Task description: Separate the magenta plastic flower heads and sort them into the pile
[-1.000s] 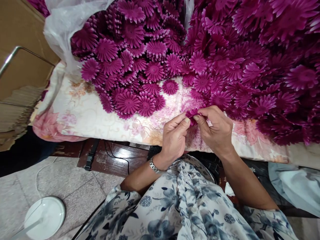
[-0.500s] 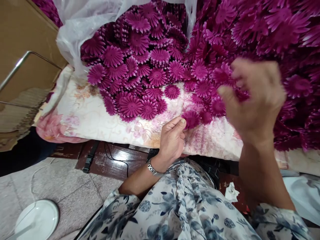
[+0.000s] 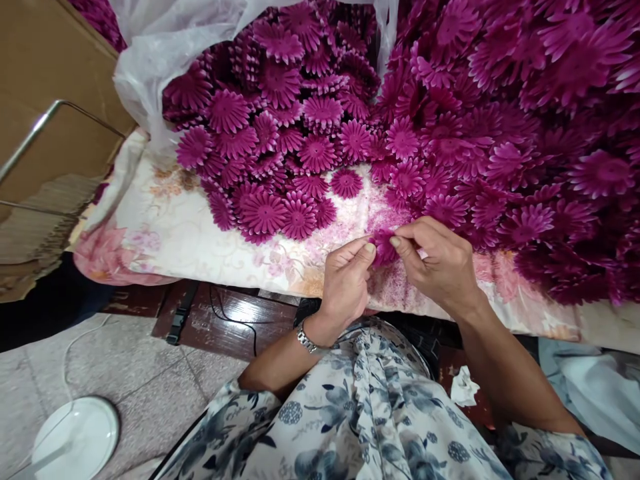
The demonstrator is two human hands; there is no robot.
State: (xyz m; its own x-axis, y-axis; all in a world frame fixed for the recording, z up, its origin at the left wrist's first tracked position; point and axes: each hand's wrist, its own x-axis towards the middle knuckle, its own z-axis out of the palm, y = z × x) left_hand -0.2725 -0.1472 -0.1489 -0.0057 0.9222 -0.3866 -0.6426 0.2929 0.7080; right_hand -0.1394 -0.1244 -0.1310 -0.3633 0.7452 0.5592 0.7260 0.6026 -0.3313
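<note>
Between my two hands is a magenta artificial flower piece with many narrow petals, held just above the cloth near its front edge. My left hand pinches its left side between thumb and forefinger. On its right side, my right hand pinches too, thumb and forefinger closed. The fingers cover parts of the flower, so I cannot tell whether it is one layer or several. Beyond them lie matching flower pieces in a heap, and a larger pile of loose ones spreads to the right.
A floral cloth covers the work surface, dusted with magenta specks. A clear plastic bag surrounds part of the heap. At left stands a cardboard box beside a metal bar. A white round base rests on the floor.
My right hand has come down and left from over the right pile to the flower piece at my left hand, and now pinches it. The left hand stays nearly in place.
</note>
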